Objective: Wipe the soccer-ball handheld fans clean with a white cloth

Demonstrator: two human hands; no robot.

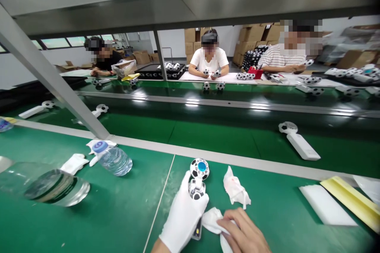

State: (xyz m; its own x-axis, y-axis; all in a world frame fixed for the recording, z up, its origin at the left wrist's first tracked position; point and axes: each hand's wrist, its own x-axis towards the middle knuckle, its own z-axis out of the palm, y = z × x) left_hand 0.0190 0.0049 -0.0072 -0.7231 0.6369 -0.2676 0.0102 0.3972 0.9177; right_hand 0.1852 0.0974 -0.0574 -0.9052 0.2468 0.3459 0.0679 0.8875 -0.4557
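Note:
My left hand (185, 209), in a white glove, is wrapped round a handheld gadget with a football-patterned round head (199, 168). A blue disc sits in the middle of that head, and a clear section shows below it. The glove hides most of its body, and a dark end sticks out under my palm. Bare fingers of my right hand (245, 229) pinch a crumpled white cloth (212, 220) close beside the gadget's lower end. A second white cloth (235, 187) with a faint reddish mark lies on the green table just beyond.
Water bottles (115, 160) and white gloves (74, 163) lie at left. A white foam block (328, 205) and yellow strip (353, 201) lie right. Past the table's pale edge runs a green conveyor (208, 126) carrying football-headed pieces (303, 146). A slanted metal post (59, 75) stands left; co-workers sit opposite.

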